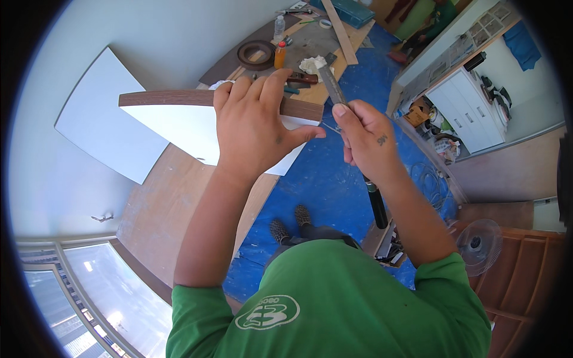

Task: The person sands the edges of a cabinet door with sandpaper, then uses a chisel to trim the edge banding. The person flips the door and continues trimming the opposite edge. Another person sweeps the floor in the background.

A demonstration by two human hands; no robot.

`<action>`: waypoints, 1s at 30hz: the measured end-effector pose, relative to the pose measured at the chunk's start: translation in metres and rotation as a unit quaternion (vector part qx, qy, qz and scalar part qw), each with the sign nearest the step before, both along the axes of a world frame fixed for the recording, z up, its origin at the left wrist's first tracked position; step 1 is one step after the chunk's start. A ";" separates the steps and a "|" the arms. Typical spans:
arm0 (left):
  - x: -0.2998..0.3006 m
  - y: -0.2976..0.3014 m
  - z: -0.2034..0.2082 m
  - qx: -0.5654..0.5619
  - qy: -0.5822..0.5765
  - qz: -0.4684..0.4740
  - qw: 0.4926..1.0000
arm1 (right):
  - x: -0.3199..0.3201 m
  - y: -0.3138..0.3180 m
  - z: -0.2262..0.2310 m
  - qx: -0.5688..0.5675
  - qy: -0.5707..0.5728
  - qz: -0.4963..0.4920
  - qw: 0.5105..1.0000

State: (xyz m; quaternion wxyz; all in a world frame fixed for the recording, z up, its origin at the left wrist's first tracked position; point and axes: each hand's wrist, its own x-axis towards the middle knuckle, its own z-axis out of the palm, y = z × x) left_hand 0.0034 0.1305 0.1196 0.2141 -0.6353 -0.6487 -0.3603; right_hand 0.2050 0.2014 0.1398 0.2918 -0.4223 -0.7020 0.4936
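The left hand [253, 122] grips the brown-edged top of a white panel [197, 128], fingers curled over the edge. Just beside it, the right hand [367, 137] is closed around a flat metal file [331, 83], its lower end meeting the panel's corner. Beyond both hands, a cluttered bench [316, 92].

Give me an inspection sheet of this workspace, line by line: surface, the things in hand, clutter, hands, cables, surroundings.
Surface: wooden workbench, bare brown top with white smears.
Job's things: white panel with a brown wood-grain edge strip, held on edge; grey flat file at the strip's end.
Clutter: far end of the bench holds an orange bottle, clear bottle, roll of edge banding, white rag, tape roll and wooden slat.
Hands: left hand grips over the strip; right hand holds the file.
Cables: coiled cable on the blue floor sheet.
Surroundings: white cabinet, fan, window.
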 end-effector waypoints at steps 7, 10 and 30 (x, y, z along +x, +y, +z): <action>0.008 0.002 0.006 -0.040 -0.055 0.030 0.997 | 0.032 -0.012 -0.007 -0.077 0.030 -0.041 0.996; 0.016 0.005 0.008 -0.021 -0.055 0.051 0.997 | 0.036 -0.015 -0.006 -0.073 0.040 -0.043 0.996; 0.004 -0.008 0.013 -0.102 -0.011 -0.002 0.995 | 0.009 -0.005 -0.061 -0.016 0.125 0.107 0.986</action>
